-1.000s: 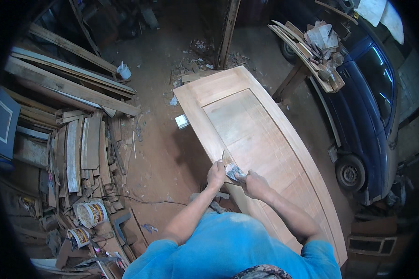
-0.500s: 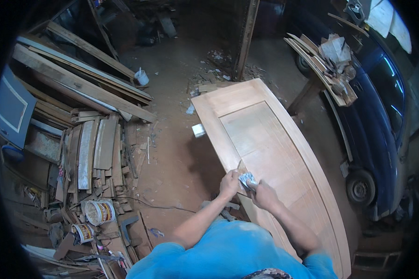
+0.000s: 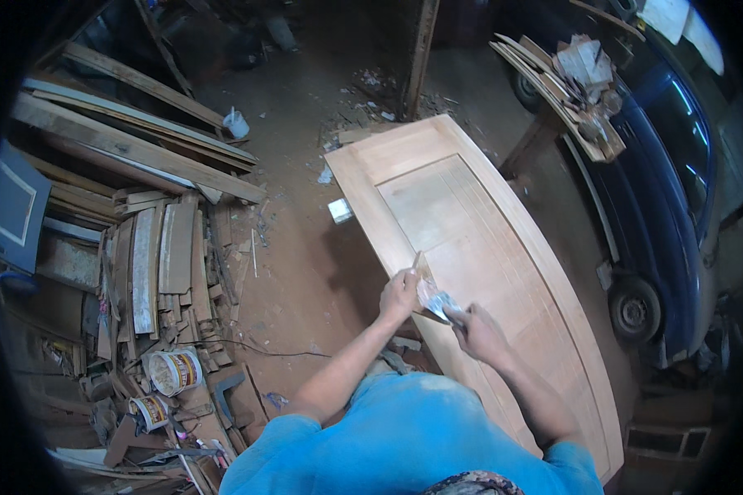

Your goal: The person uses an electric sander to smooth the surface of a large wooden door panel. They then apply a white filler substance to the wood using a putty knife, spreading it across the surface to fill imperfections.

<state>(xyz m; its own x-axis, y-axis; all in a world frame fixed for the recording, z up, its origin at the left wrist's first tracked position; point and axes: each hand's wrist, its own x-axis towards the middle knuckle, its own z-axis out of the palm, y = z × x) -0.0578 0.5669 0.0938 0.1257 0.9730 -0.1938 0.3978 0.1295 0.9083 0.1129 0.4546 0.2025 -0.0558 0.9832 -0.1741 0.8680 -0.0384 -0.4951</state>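
A pale wooden door panel point(image 3: 470, 206) with a recessed middle lies flat in front of me. At its left edge my left hand point(image 3: 399, 297) is closed, fingers pinched around a small tan flat piece point(image 3: 421, 262) whose tip sticks up past them. My right hand point(image 3: 480, 333) grips the dark handle of a putty knife, its wide blade point(image 3: 437, 301) smeared whitish and blue, pointing at my left hand. Blade and tan piece sit close together over the panel's left border; whether they touch I cannot tell.
Stacked boards point(image 3: 140, 148) and wood offcuts point(image 3: 149, 264) fill the left side, with two white buckets point(image 3: 173, 373) near them. A dark blue car point(image 3: 660, 190) stands at right, beside scrap wood on a post point(image 3: 561, 99). A cable point(image 3: 264, 350) crosses the floor.
The view has shifted slightly. The putty knife's blade now shows more of its length beside my left hand, its handle slanting toward the lower right. Both hands keep their holds.
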